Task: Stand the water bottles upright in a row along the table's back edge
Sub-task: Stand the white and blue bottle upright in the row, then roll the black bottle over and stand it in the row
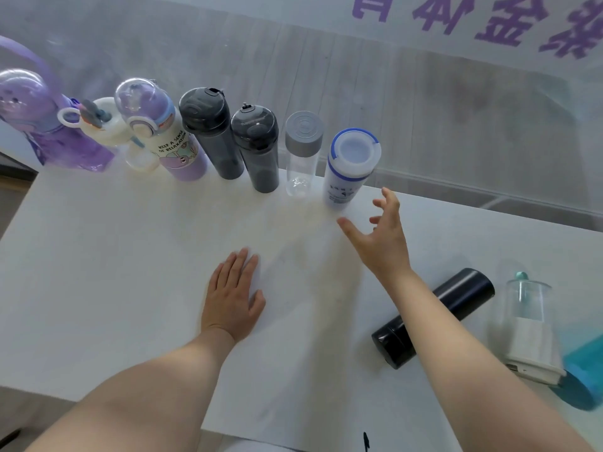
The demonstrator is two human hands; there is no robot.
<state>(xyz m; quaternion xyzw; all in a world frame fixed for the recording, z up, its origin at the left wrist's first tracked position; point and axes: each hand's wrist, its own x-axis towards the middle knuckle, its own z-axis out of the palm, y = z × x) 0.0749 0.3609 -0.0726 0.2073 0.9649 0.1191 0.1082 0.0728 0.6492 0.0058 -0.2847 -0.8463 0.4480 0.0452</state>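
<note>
Several bottles stand upright along the white table's (pixel 114 272) back edge: a purple one (pixel 49 128), a white one (pixel 107 122), a lilac cartoon bottle (pixel 173 148), two dark grey ones (pixel 215 138) (pixel 259 148), a clear one with a grey cap (pixel 301 154), and a white-and-blue bottle (pixel 349 168) at the row's right end. My right hand (pixel 380 236) hovers just right of that bottle with fingers spread, holding nothing. My left hand (pixel 233 295) rests flat on the table. A black bottle (pixel 434 316) lies on its side at the right, partly behind my right forearm.
A clear bottle with a white base (pixel 528 324) lies near the table's right side, beside a teal bottle (pixel 584 376) cut off by the frame. A frosted glass wall with purple lettering runs behind the table.
</note>
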